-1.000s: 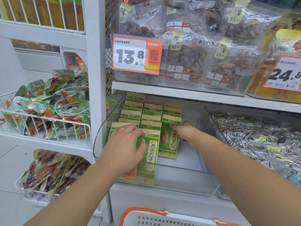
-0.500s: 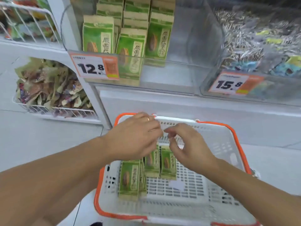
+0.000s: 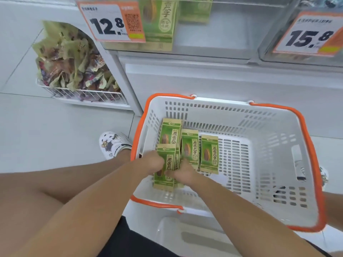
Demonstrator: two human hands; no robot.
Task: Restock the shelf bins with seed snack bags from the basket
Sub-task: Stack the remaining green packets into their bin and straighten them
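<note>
Green seed snack bags (image 3: 190,148) upright in basket (image 3: 311,164), left hand (image 3: 155,161) and right hand (image 3: 182,171) each with grip clenched on near stack (image 3: 166,167), probably to gather several for shelf bin (image 3: 222,47) above, partly filled.

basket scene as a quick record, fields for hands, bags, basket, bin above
left hand: down in the basket, gripping the near stack of bags
right hand: gripping the same stack from the other side
near stack: green seed snack bags, upright between the hands
loose bags: three more lying flat on the basket floor
basket: white with orange rim, on the floor
shelf bin: clear, green bags at its left, 12.8 tag on front
</note>
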